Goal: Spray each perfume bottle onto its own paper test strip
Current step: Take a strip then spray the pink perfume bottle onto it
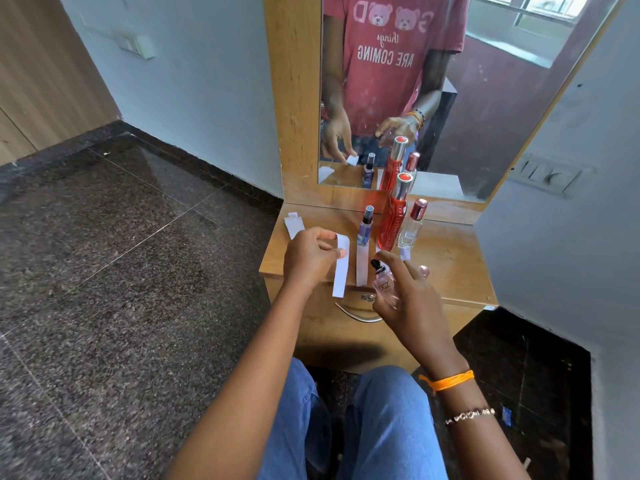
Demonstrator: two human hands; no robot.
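**Figure: Strip held up to the nozzle, spray not yet seen**

I hold a paper strip (340,265) in my left hand (310,256), pinched near its top between thumb and fingertips so that it hangs free off the near edge of the table (446,268). Held that way, its face is turned right, toward the bottle, and any mist should miss the wood. My right hand (407,299) is wrapped round a small clear bottle (384,289), tilted so its black nozzle (375,265) points left at the strip; the forefinger reaches over the top, which I judge is placed for pressing the pump. Nozzle and strip are near but apart. No spray shows.

On the table beyond, three more bottles stand upright in a row: a purple bottle (365,226) at left, a tall red bottle (394,213) in the middle, a clear bottle with a pink cap (414,223) at right. A second strip (362,266) lies just before the purple one, paired with it; something white shows before the pink-capped bottle, too hidden to name. Spare strips (293,225) sit at the far left corner. A mirror (485,98) behind doubles the scene.
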